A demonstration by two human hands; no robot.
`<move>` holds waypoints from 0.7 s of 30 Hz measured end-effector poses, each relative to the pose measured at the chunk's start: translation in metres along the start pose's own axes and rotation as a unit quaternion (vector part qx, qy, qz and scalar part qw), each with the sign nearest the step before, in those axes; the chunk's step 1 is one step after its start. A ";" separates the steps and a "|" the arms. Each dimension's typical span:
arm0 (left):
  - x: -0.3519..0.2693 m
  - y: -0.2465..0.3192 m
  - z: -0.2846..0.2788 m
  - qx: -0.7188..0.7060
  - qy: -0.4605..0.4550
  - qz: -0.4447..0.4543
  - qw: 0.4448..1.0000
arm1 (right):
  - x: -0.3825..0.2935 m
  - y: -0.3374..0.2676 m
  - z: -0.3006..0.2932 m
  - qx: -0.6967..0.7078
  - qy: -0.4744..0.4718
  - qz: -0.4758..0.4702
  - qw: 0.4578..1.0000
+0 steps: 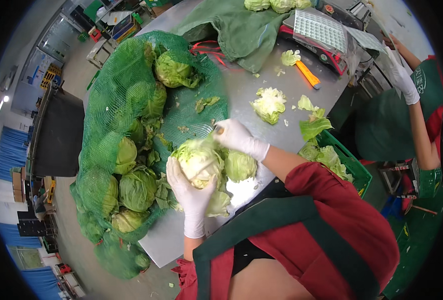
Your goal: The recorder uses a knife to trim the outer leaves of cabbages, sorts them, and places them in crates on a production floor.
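Observation:
My left hand (pixel 191 187), in a white glove, holds a pale green cabbage head (pixel 199 159) from below and the left. Above its upper right side is my right hand (pixel 232 137), gloved too, with its fingers curled on a leaf or something small; motion blur hides what exactly. Another cabbage head (pixel 240 166) lies under my right wrist, and loose pale leaves (pixel 218 203) are beside my left hand. To the left, a green mesh sack (pixel 105 112) lies open around several cabbages (pixel 137 189). Trimmed leaves (pixel 269 105) and an orange-handled knife (pixel 308 75) rest on the metal table (pixel 240 86).
A green crate (pixel 350 161) of leaves stands by the table's right edge. At the back are a scale (pixel 319 48) with label sheets, a dark green cloth (pixel 240 33) and more cabbages (pixel 281 4). A co-worker's gloved hand (pixel 403 78) is at the right.

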State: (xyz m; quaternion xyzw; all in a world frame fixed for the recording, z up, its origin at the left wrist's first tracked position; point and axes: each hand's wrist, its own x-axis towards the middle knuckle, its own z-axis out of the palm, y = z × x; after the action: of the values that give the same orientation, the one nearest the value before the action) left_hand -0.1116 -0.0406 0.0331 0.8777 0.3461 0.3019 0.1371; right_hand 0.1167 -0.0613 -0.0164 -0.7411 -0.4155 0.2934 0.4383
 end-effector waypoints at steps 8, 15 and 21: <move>-0.020 -0.012 -0.019 -0.124 -0.053 -0.112 0.984 | -0.023 -0.058 -0.039 -0.002 -0.033 -0.131 0.991; -0.004 0.012 -0.024 -0.011 -0.096 0.014 0.995 | -0.038 -0.070 -0.031 -0.084 -0.164 -0.134 0.974; 0.014 -0.004 -0.028 -0.066 -0.155 0.026 0.985 | -0.027 -0.057 -0.037 -0.078 -0.169 -0.131 0.974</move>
State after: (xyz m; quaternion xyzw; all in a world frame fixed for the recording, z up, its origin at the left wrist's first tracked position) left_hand -0.1228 -0.0270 0.0592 0.9116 0.2768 0.1881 0.2388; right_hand 0.1129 -0.0847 0.0526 -0.6520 -0.5984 0.3210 0.3373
